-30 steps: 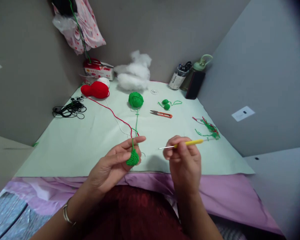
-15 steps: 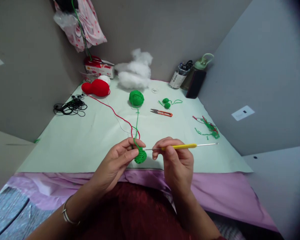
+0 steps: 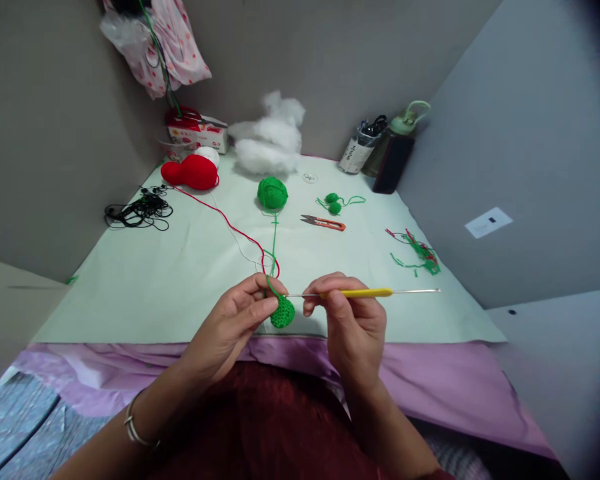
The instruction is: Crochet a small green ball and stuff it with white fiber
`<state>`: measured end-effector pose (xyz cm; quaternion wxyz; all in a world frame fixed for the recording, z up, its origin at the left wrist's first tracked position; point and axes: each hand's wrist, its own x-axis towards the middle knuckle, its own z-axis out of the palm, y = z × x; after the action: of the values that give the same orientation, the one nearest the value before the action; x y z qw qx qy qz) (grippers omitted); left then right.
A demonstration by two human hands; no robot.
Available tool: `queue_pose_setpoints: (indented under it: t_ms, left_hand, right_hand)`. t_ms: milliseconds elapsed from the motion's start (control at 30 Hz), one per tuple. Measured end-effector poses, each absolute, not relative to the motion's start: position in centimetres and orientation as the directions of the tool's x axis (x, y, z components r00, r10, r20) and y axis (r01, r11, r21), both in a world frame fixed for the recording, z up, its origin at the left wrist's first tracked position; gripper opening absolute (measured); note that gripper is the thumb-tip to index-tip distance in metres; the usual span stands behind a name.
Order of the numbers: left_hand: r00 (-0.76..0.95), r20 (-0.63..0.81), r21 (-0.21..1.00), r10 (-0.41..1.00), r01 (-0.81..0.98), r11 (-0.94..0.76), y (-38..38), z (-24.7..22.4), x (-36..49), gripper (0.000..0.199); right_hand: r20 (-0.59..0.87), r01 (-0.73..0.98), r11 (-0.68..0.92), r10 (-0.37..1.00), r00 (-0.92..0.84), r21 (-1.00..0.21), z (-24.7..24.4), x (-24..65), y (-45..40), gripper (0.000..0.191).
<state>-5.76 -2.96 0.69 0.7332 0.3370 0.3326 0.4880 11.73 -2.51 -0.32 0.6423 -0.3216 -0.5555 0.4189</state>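
My left hand [image 3: 237, 317] pinches a small rounded green crochet piece [image 3: 283, 313] between thumb and fingers, above the table's front edge. A green strand runs over the left fingers and back to a green yarn ball [image 3: 273, 193]. In my right hand [image 3: 353, 320] is a crochet hook [image 3: 365, 293] with a yellow handle, held level like a pencil. Its left metal tip meets the top of the crochet piece by the left fingertips; whether a loop is on it is too small to tell. The hook's other metal end points right.
Orange thread snips [image 3: 324, 223] and small green pieces [image 3: 334, 203] lie mid-table. Red yarn [image 3: 193, 172], white stuffing [image 3: 270, 140] and a black cord tangle [image 3: 143, 210] stand farther back. Yarn scraps [image 3: 420, 255] lie right, below a phone [image 3: 393, 165] and bottle. Grey walls enclose three sides.
The hook has tilted nearly level, and its left tip sits slightly higher against the crochet piece. Both hands keep their grips; the whole view has shifted a little.
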Motion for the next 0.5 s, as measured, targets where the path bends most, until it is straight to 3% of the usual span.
queue_pose_setpoints:
  t_ms: [333, 500]
  left_hand:
    - [0.277, -0.119, 0.837, 0.954, -0.488, 0.246, -3.0, 0.6, -5.7, 0.016]
    - [0.2, -0.033, 0.92, 0.979, -0.376, 0.108, -3.2, -0.2, -5.6, 0.011]
  right_hand:
    - [0.498, -0.129, 0.497, 0.867, 0.025, -0.858, -0.1, 11.8, -2.8, 0.019]
    - [0.629, 0.097, 0.63, 0.776, -0.044, -0.771, 0.7, 12.1, -3.3, 0.022]
